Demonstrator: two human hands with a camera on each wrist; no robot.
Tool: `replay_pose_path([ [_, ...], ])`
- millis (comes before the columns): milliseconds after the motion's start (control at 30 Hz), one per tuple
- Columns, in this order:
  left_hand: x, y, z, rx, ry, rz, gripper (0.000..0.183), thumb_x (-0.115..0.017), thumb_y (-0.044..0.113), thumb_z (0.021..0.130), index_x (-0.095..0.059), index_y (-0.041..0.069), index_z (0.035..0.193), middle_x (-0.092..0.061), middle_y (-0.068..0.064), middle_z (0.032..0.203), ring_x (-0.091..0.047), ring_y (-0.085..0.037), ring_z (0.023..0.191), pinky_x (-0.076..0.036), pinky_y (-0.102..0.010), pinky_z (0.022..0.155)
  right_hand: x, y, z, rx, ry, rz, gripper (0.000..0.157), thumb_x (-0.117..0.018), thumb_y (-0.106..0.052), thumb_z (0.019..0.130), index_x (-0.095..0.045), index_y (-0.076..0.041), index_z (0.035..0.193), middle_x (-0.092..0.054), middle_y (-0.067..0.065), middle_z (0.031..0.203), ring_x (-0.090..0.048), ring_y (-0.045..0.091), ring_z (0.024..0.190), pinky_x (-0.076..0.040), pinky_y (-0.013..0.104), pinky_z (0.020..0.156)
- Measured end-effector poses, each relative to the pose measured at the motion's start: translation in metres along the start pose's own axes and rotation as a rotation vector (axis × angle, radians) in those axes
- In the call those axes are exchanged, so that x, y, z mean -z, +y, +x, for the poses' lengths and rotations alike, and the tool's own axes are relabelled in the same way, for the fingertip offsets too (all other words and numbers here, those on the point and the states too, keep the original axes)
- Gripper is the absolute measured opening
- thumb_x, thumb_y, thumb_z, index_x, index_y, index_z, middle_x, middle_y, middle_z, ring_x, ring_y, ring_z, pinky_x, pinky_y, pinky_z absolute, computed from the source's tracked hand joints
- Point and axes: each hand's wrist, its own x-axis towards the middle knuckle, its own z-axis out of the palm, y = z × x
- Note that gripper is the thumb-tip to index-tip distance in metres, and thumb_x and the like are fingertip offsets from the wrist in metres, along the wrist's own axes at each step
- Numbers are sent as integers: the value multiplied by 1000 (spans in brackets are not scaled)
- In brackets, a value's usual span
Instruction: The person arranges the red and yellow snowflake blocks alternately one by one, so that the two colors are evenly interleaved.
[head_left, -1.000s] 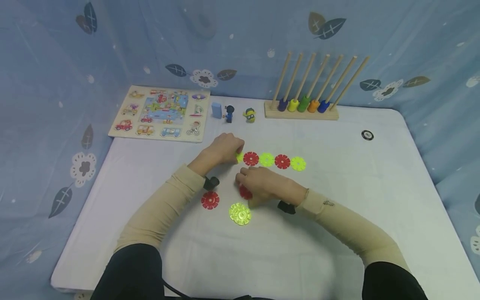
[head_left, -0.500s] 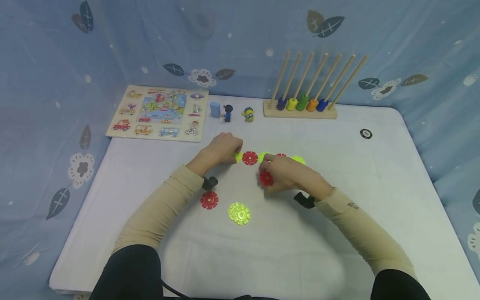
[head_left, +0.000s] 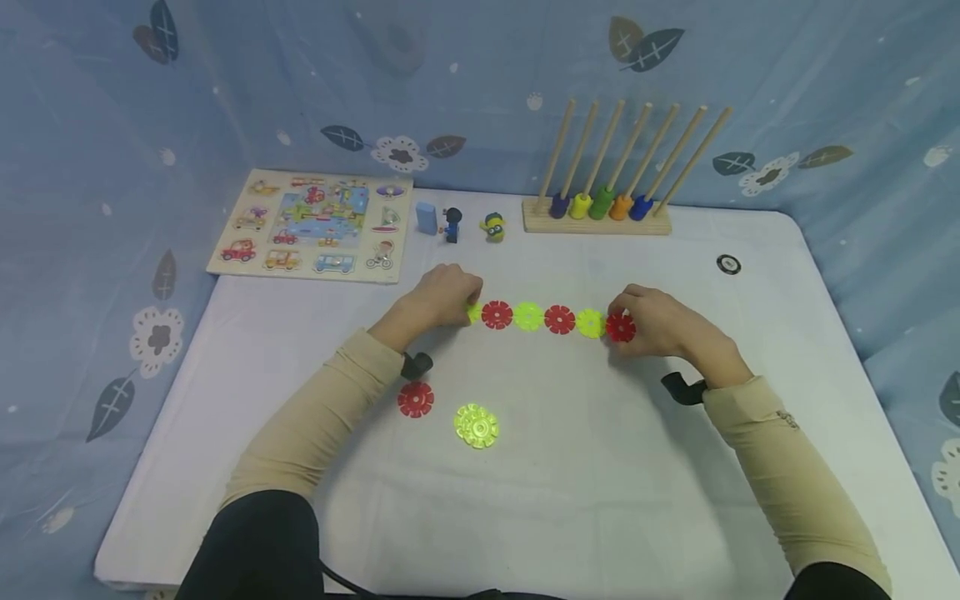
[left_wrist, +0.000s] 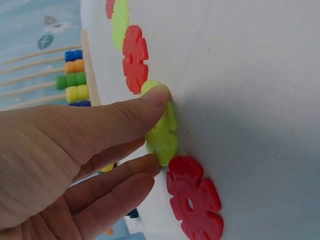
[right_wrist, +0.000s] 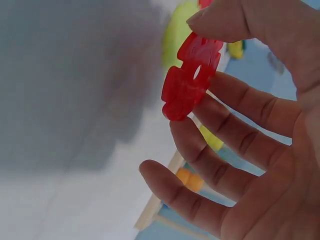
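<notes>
A row of alternating red and yellow-green flower-shaped interlocking discs lies mid-table; one red disc (head_left: 497,315) shows left of centre. My left hand (head_left: 442,293) holds the yellow-green disc (left_wrist: 162,135) by its edges, thumb on one side and fingertip on the other. Beside it lies another red disc (left_wrist: 195,200), hidden under my hand in the head view. At the row's right end my right hand (head_left: 656,321) pinches a red disc (right_wrist: 190,80), tilted, beside the last yellow-green disc (head_left: 590,323). In the right wrist view the other fingers are spread.
Nearer lie a red disc pile (head_left: 416,400) and a yellow-green disc pile (head_left: 477,427). Behind are a picture puzzle board (head_left: 307,225), a blue block (head_left: 426,218), two small figures (head_left: 452,225) and a peg stand with beads (head_left: 596,218). A black round chip (head_left: 728,264) lies at right.
My right hand has carried the red disc from near the piles, rightward and away, to the row's right end. My left hand has stayed at the row's left part.
</notes>
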Motion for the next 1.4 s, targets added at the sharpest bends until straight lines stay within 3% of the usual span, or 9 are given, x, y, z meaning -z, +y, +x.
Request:
replay_pose_path([
  [300, 0, -1, -3, -2, 27, 13, 25, -78, 20, 79, -64, 12, 99, -66, -3, 92, -57, -19, 86, -48, -32, 82, -1, 18, 15, -14, -35, 8, 44, -79, -20, 74, -67, -4, 112, -61, 13, 109, -59, 27, 96, -56, 44, 84],
  [600, 0, -1, -5, -16, 36, 15, 26, -78, 18, 79, -65, 10, 99, -68, -5, 92, -57, -20, 83, -50, -33, 81, 1, 16, 19, -30, -82, 24, 42, -79, -19, 75, -68, -3, 113, -62, 13, 107, -59, 26, 95, -54, 44, 85],
  [1000, -1, 0, -4, -13, 26, 23, 26, -78, 19, 79, -65, 11, 100, -68, -4, 93, -59, -20, 85, -50, -32, 83, 4, 15, 14, -31, -52, 12, 42, -78, -21, 78, -68, -5, 116, -64, 15, 113, -61, 26, 95, -54, 46, 86],
  [1200, 0, 1, -2, -19, 22, 32, 26, -78, 19, 80, -65, 11, 101, -68, -4, 93, -59, -20, 87, -49, -32, 84, 9, -5, 12, 6, -1, -60, 44, -77, -21, 78, -67, -8, 119, -64, 12, 117, -61, 25, 96, -53, 48, 86],
  [1400, 1, 2, 0, -24, 13, 35, 25, -77, 18, 80, -65, 11, 100, -67, -4, 93, -59, -20, 87, -49, -32, 84, -2, -44, 12, 137, -3, -139, 45, -79, -22, 77, -67, -12, 119, -66, 8, 113, -65, 25, 98, -54, 46, 88],
])
